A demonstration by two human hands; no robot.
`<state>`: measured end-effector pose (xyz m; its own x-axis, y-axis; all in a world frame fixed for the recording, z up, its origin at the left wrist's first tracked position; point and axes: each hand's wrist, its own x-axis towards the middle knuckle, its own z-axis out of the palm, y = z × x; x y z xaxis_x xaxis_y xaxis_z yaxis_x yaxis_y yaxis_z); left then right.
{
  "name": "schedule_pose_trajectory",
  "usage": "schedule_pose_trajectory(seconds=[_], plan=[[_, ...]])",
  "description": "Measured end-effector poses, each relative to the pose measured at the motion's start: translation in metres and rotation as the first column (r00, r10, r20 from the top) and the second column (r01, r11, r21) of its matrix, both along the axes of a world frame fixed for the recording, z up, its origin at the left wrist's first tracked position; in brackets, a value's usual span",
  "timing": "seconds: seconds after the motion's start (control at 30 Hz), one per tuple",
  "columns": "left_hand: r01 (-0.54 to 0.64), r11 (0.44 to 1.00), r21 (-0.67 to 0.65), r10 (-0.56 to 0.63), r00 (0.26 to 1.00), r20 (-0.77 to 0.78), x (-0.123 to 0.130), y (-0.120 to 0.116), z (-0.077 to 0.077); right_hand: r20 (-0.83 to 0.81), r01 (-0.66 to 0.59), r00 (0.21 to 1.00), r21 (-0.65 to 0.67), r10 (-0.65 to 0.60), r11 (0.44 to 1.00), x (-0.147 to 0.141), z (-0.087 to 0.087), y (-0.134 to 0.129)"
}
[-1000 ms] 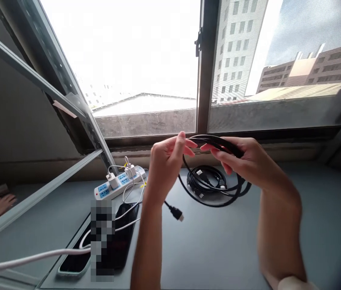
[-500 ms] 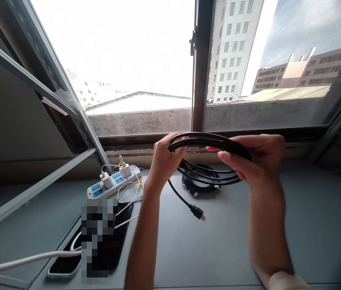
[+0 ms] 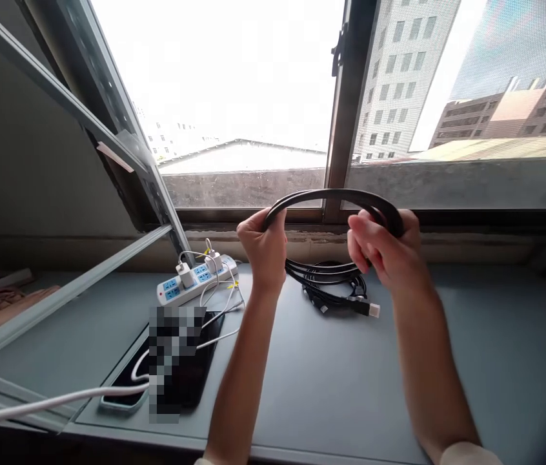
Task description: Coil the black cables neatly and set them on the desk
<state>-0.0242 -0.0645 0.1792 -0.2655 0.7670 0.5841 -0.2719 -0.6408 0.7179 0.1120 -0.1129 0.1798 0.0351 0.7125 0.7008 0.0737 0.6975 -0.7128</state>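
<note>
A looped black cable (image 3: 326, 195) is held up between my two hands above the grey table. My left hand (image 3: 266, 248) is closed round the left side of the loops. On the right side, my right hand (image 3: 386, 242) grips the coil, its thumb and fingers bent around the strands. The lower strands sag between the hands. A black plug with a pale metal tip (image 3: 367, 308) hangs below them, in front of another coiled black cable (image 3: 321, 297) lying on the table.
A white power strip (image 3: 198, 279) with two chargers stands at the left, with white cords running to dark devices (image 3: 190, 381), partly pixelated. Metal frame bars (image 3: 74, 284) cross the left side. Behind the table is a window (image 3: 234, 84).
The held loops are raised and opened into a rounder arc. The hanging plug has swung right, to the front of the coil on the table. The view has shifted slightly left.
</note>
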Motion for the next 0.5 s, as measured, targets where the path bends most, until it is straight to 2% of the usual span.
schedule_pose_trajectory(seconds=[0.07, 0.13, 0.23, 0.3, 0.4, 0.5], plan=[[0.064, 0.998, -0.008, -0.064, 0.998, 0.009, 0.003, 0.003, -0.003, -0.003, -0.194, 0.981, -0.044, 0.194, 0.980, 0.000, 0.002, -0.009], [0.154, 0.986, -0.070, -0.158, 0.986, -0.049, 0.007, 0.009, -0.008, -0.002, -0.226, 0.974, -0.095, 0.227, 0.970, -0.001, 0.005, -0.018], [0.264, 0.930, -0.256, -0.322, 0.921, -0.219, 0.018, 0.018, -0.018, -0.045, -0.074, 0.997, -0.100, 0.070, 0.992, -0.006, 0.008, -0.026], [0.283, 0.892, -0.354, -0.397, 0.863, -0.311, 0.027, 0.021, -0.025, -0.121, 0.051, 0.991, -0.038, -0.055, 0.998, -0.009, 0.010, -0.028], [0.280, 0.860, -0.427, -0.452, 0.806, -0.383, 0.037, 0.021, -0.034, -0.250, 0.255, 0.940, 0.071, -0.231, 0.964, -0.013, 0.010, -0.030], [0.324, 0.816, -0.478, -0.539, 0.725, -0.429, 0.043, 0.017, -0.040, -0.307, 0.343, 0.909, 0.158, -0.284, 0.926, -0.014, 0.008, -0.029]])
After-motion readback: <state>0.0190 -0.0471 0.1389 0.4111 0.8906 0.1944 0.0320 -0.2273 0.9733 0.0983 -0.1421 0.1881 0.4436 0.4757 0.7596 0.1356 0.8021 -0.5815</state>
